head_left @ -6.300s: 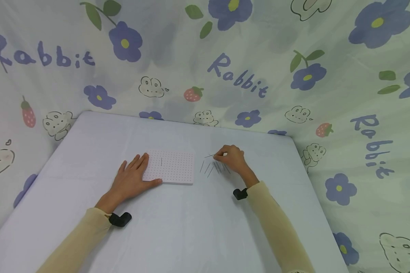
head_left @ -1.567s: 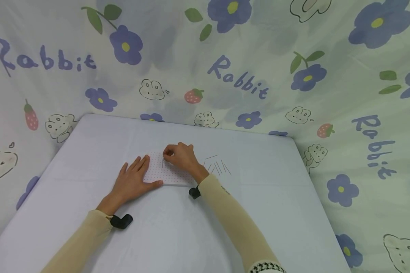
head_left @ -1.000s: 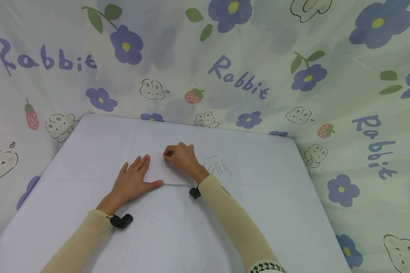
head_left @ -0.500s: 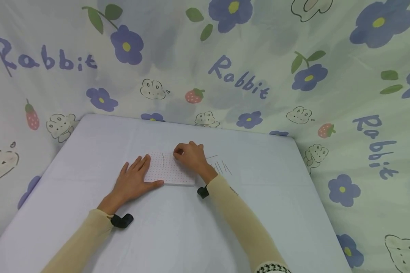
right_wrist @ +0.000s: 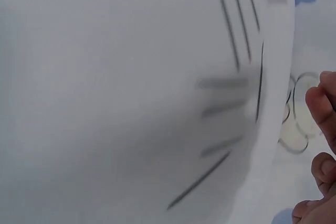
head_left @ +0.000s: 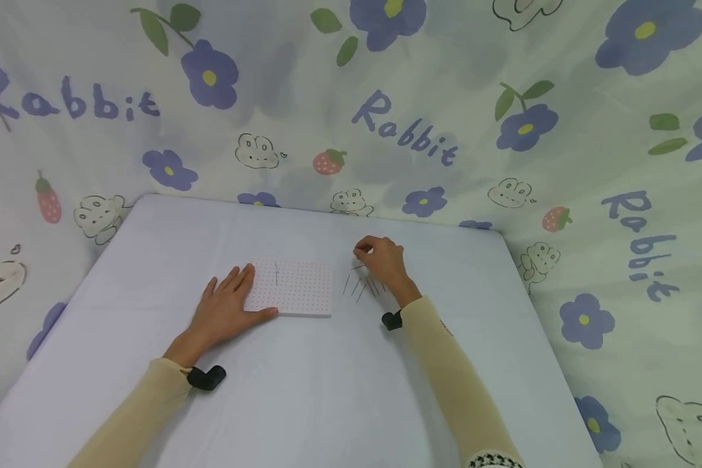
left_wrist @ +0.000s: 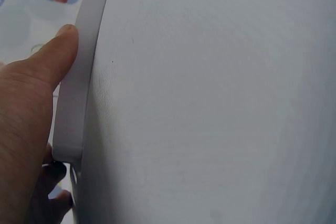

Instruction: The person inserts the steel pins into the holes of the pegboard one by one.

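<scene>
My left hand [head_left: 225, 305] rests spread over the left side of a white pegboard [head_left: 304, 292] dotted with small holes. In the left wrist view its thumb [left_wrist: 60, 56] presses along the board's side edge [left_wrist: 79, 93]. A thin dark stick [head_left: 277, 278] shows near the board's far left, and a second slanted one meets its upper part. To the right, my right hand [head_left: 383, 263] hovers over several loose thin sticks [head_left: 361, 289], thumb and index finger bent toward each other, no stick visible between them. In the right wrist view its fingers [right_wrist: 323, 108] curl loosely at the right edge.
The board and sticks lie on a table covered with a white cloth [head_left: 304, 390]. A printed fabric backdrop [head_left: 304, 97] with flowers and rabbits rises behind the table and along its sides. A black wrist camera [head_left: 207, 377] sits at the left cuff.
My right hand pinched a stick earlier, worked over the board's far left part, then moved back right over the loose sticks. A second stick now stands on the board. My left hand stays put.
</scene>
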The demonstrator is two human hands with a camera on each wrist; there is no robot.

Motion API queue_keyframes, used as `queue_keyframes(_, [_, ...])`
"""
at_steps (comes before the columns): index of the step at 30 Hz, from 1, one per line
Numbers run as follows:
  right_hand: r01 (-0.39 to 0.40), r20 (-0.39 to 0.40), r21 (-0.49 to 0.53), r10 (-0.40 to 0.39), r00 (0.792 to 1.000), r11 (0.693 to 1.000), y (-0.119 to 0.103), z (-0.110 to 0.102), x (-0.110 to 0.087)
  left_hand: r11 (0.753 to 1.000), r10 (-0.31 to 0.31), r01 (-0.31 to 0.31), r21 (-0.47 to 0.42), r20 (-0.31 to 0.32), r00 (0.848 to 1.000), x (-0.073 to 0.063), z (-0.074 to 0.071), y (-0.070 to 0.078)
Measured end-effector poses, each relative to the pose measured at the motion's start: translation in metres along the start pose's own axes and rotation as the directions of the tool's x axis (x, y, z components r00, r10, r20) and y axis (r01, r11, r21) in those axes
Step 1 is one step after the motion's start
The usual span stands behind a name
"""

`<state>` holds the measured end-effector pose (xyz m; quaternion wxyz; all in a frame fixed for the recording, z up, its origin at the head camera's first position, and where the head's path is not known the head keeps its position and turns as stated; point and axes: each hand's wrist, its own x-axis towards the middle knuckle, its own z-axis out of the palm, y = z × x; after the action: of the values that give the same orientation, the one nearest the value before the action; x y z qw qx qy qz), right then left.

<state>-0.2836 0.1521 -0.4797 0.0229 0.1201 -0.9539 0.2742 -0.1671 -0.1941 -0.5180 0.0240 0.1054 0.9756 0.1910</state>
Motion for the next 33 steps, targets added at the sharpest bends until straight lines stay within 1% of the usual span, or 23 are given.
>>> queue_keyframes(3, [-0.038, -0.007, 0.016, 0.038, 0.999, 0.999, 0.015, -0.008, -0.003, 1.0, 0.0, 0.0, 0.001, -0.001, 1.0, -0.001, -0.001, -0.001])
queue_keyframes(6, [-0.077, 0.001, 0.008, 0.077, 0.997, 0.997, 0.026, -0.012, -0.007, 1.0, -0.002, 0.002, 0.0, -0.006, 1.0, 0.0, -0.002, -0.001])
queue_keyframes(12, [-0.143, 0.019, -0.013, 0.143, 0.989, 0.99, 0.041, -0.019, -0.017, 1.0, -0.003, 0.003, -0.003, -0.009, 1.0, -0.001, -0.002, 0.0])
queue_keyframes(16, [-0.187, 0.078, -0.059, 0.191, 0.979, 0.981, 0.051, -0.021, -0.024, 1.0, 0.002, -0.002, -0.008, -0.01, 1.0, -0.002, -0.002, -0.001])
queue_keyframes(21, [-0.231, 0.16, -0.113, 0.247, 0.956, 0.966, 0.061, -0.024, -0.035, 1.0, 0.001, -0.001, -0.015, -0.013, 1.0, -0.004, -0.003, -0.002])
queue_keyframes(25, [-0.251, 0.179, -0.107, 0.267, 0.947, 0.962, 0.064, -0.028, -0.046, 1.0, -0.001, 0.001, -0.017, 0.0, 1.0, -0.003, -0.002, -0.002])
queue_keyframes(33, [-0.254, 0.187, -0.073, 0.263, 0.946, 0.965, 0.066, -0.028, -0.064, 1.0, 0.017, -0.017, -0.002, -0.01, 1.0, -0.001, 0.002, -0.001])
